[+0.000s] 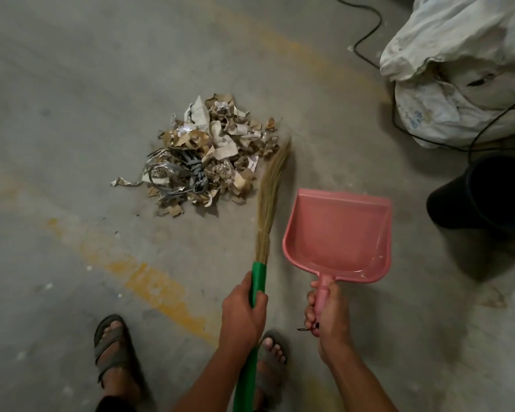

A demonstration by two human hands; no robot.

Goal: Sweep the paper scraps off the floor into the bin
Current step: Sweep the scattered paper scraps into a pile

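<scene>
Risk assessment. The scraps [204,156] lie heaped on the floor [72,84], left of the broom's bristles [272,188], whose tips touch the heap's right edge. The dustpan [338,233] sits to the right of the broom, so the bristles stand between pan and heap. Any stroke from this side would likely drive the scraps leftward, away from the pan; the pan or the broom will need to change sides first.

The heap contains grey strapping [179,173] tangled among the paper. In my judgement it could snag the bristles, drag half the heap sideways, or refuse to ride up the pan's lip. Light scraps may also scatter under a hard stroke.

The bin [488,194] stands well to the right, beside a white sack [458,69]. A black cable [446,141] trails across the floor near both: a possible trip or snag point when carrying a loaded pan.

Hand pose. The left hand [244,307] is wrapped round the broom's green handle [257,286] just below the bristle binding, thumb uppermost, forearm running along the handle. The right hand [324,310] is closed round the pan's handle, with the pan extended forward. Whether the pan rests on the floor cannot be told.
</scene>
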